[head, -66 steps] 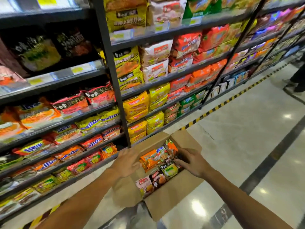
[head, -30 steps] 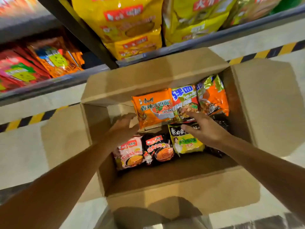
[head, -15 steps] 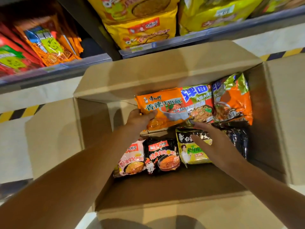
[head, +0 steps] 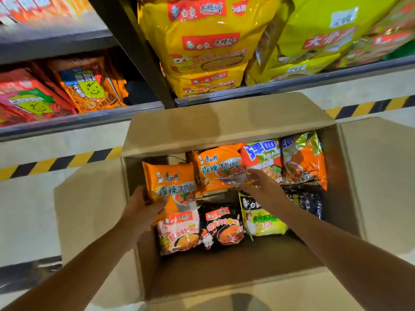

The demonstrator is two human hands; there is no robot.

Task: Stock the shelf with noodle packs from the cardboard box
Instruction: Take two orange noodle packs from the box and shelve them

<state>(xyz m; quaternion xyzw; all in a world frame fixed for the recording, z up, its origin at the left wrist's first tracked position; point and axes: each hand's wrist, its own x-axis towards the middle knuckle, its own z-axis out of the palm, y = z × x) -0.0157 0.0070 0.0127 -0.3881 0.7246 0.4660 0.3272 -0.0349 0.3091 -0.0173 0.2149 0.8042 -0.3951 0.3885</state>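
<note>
Shop aisle, pale glossy floor [head: 29, 212] with a yellow-black hazard stripe [head: 67, 161] along the base of the dark metal shelf unit [head: 125, 113]. An open brown cardboard box [head: 224, 124] sits on the floor just in front of the shelf, all four flaps folded outward. Above the box, the bottom shelf carries big yellow multipack noodle bags [head: 206, 48]; to the box's upper left, orange and red snack packets [head: 83, 86] lean in rows.

Inside the box: an orange rectangular plastic noodle pack [head: 170, 187] at the left wall, raised above the others, long axis roughly upright in the view, top edge toward the shelf, print facing the camera. A second identical orange noodle pack [head: 217, 171] stands just right of it, tilted slightly. Nearer the camera lie a pink pack [head: 179, 232], a black pack [head: 221, 225] and a yellow-green pack [head: 260, 216].

Left hand [head: 143, 207] reaches in from lower left, fingers and thumb clamped on the lower left edge of the raised pack. Right hand [head: 260, 182] reaches from lower right, fingers spread and loose, fingertips touching the lower right corner of the second pack, no firm grasp visible.
</note>
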